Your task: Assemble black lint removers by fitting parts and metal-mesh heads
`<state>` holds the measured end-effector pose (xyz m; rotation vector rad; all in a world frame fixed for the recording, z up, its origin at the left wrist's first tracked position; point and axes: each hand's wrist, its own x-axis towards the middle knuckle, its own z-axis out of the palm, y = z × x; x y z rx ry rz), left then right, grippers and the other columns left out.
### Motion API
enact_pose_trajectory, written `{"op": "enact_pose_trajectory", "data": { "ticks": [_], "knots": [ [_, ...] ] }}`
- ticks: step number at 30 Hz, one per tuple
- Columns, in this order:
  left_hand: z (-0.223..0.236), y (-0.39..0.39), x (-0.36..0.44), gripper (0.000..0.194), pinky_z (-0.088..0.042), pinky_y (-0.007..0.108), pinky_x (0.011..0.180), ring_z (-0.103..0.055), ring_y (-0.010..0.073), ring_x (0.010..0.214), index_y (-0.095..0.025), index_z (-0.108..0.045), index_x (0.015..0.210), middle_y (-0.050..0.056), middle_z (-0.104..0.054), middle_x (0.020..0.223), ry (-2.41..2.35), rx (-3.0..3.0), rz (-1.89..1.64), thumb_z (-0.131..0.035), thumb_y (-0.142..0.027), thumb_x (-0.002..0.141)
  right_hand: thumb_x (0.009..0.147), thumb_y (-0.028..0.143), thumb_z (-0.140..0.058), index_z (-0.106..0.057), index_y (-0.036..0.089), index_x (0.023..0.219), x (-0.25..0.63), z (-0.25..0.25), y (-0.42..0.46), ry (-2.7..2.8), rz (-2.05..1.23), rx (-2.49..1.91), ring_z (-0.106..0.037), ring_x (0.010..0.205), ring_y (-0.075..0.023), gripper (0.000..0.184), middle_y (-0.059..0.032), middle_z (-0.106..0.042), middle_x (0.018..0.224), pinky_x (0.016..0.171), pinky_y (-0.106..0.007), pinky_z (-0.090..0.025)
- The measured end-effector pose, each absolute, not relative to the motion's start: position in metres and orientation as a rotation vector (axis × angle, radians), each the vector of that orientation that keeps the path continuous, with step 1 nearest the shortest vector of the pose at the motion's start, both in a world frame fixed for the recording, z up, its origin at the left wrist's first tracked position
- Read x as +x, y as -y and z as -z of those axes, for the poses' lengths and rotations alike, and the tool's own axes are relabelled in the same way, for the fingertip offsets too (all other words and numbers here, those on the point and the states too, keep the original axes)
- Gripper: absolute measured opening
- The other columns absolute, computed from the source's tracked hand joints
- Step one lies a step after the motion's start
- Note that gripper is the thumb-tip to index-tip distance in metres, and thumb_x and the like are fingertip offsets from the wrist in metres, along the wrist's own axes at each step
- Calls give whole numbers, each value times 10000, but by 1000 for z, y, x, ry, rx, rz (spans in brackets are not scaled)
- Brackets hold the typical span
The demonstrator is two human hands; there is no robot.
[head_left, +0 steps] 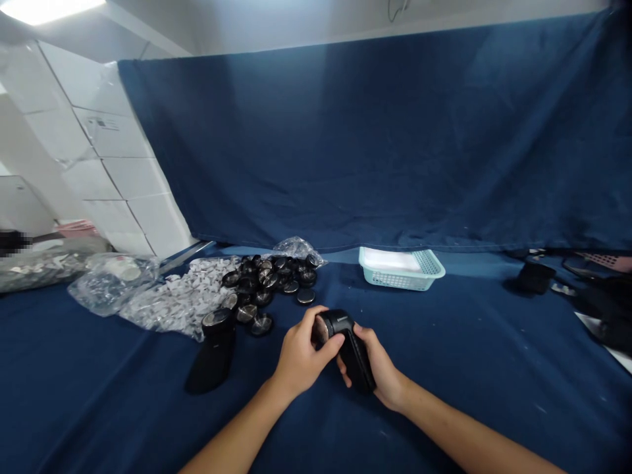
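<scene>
Both hands hold a black handheld device (351, 349) with a round head over the blue cloth table (444, 368). My right hand (381, 368) wraps its body from below. My left hand (301, 355) is curled round the round head end, thumb across it. A second black device (215, 352) of the same kind lies to the left. Behind it sits a pile of several round black and silver caps (269, 283).
A pale green mesh basket (401, 268) stands at the back middle. Clear plastic bags (113, 280) and a heap of small white pieces (182, 296) lie at the left. Dark objects (533, 278) rest at the right edge. A blue cloth backdrop (395, 131) hangs behind.
</scene>
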<state>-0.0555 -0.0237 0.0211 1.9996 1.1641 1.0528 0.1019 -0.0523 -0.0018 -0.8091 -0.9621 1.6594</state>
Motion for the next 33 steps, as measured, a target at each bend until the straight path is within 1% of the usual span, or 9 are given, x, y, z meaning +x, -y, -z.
{"op": "enact_pose_trajectory", "data": {
  "ticks": [3,6,15,22,24,26,28,30,33],
  "knots": [
    [-20,23,-55,412,-427,243,590,-596,173,634,-219,-525,1169,8,-653,759,-1159,2006,-1039,-606,-431,825,894,546,-350,-558,169,805,103,4,51,960,-1690,-818,-499,387,-125,439,-4,-577,503,383,-209,-368],
    [-19,23,-55,406,-425,245,598,-601,179,642,-224,-516,1174,9,-656,757,-1162,2017,-1025,-591,-439,837,894,513,-346,-555,173,808,104,6,49,958,-1699,-799,-491,376,-123,409,2,-573,499,380,-207,-366],
    [-21,24,-56,394,-409,244,589,-596,178,629,-232,-511,1173,0,-654,747,-1165,2010,-994,-576,-448,850,899,455,-337,-524,157,1083,106,6,49,981,-1681,-755,-513,390,-144,397,5,-604,546,400,-226,-400],
    [-17,17,-53,357,-439,238,597,-601,149,639,-224,-511,1156,-11,-642,770,-1064,1818,-1039,-552,-442,876,913,538,-391,-562,171,975,103,6,51,947,-1626,-837,-519,423,-123,410,7,-595,576,406,-215,-410],
    [-13,12,-52,418,-417,222,502,-551,119,535,-212,-492,1176,-9,-627,785,-1072,1698,-1043,-546,-488,867,901,544,-453,-571,177,1012,102,5,51,926,-1608,-833,-543,467,-122,401,-6,-623,669,418,-218,-428],
    [-8,9,-51,495,-360,210,402,-464,87,432,-203,-462,1211,-6,-608,800,-1105,1617,-1032,-528,-544,859,882,504,-536,-572,200,1066,102,4,51,928,-1596,-780,-574,536,-123,357,-27,-654,839,432,-222,-447],
    [-5,8,-51,529,-348,208,387,-453,83,429,-202,-446,1235,1,-606,821,-1114,1617,-1042,-527,-560,855,875,468,-576,-569,218,1098,103,4,50,927,-1599,-745,-593,576,-126,335,-37,-661,935,452,-226,-459],
    [-4,9,-52,540,-388,217,452,-503,99,498,-203,-454,1248,7,-612,831,-1114,1701,-1087,-580,-529,837,895,489,-542,-575,200,1091,105,6,49,902,-1638,-749,-598,550,-132,350,-42,-681,847,478,-236,-464],
    [-6,12,-54,572,-406,229,541,-520,111,571,-209,-459,1292,2,-608,813,-1126,1851,-1129,-646,-462,815,925,550,-435,-608,139,1010,109,10,45,861,-1739,-744,-591,489,-141,455,-60,-678,657,509,-243,-455]
  ]
}}
